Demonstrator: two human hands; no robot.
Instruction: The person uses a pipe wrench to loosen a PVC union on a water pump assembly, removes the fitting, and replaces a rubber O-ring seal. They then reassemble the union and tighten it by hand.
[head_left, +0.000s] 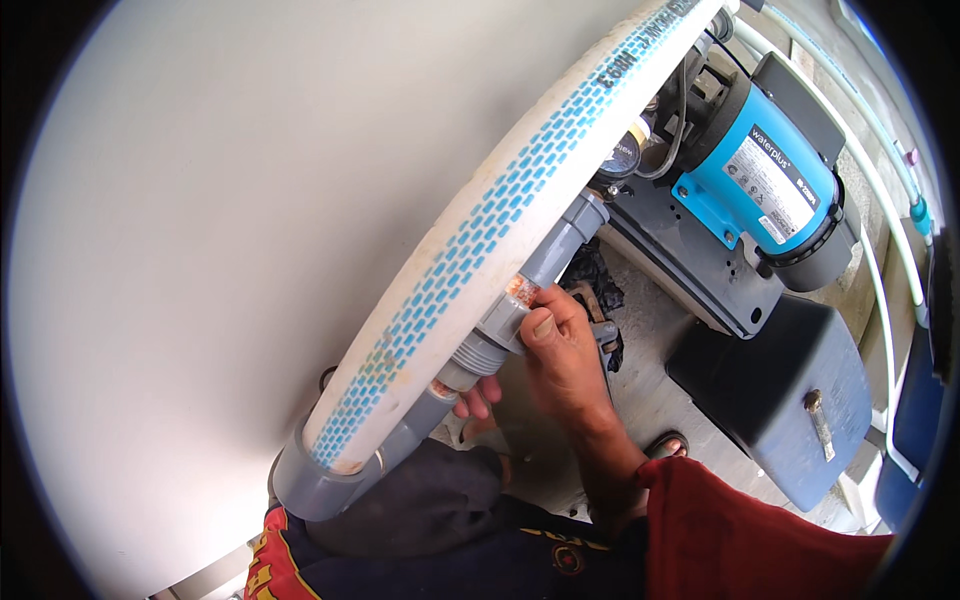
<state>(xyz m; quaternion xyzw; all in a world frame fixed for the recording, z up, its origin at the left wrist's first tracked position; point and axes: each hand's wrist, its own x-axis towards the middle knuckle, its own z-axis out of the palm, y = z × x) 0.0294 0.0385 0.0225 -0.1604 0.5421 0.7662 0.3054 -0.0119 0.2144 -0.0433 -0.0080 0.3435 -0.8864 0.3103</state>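
Note:
Beside a thick white pipe with blue brick-like markings runs a line of grey plastic pipe. It has a grey union fitting with a ribbed, threaded part below. Reddish-brown residue marks its joints. My right hand is closed on the union fitting, thumb on its near side. From under the pipe show the curled fingertips of my left hand, closed around the fitting's lower part; the rest of that hand is hidden. A grey elbow receives the white pipe's lower end.
A blue motor pump with a pressure gauge stands at upper right on a dark base. Below lies a dark plastic cover bearing a brush-like item. Black plastic lies behind my right hand. A large pale surface fills the left.

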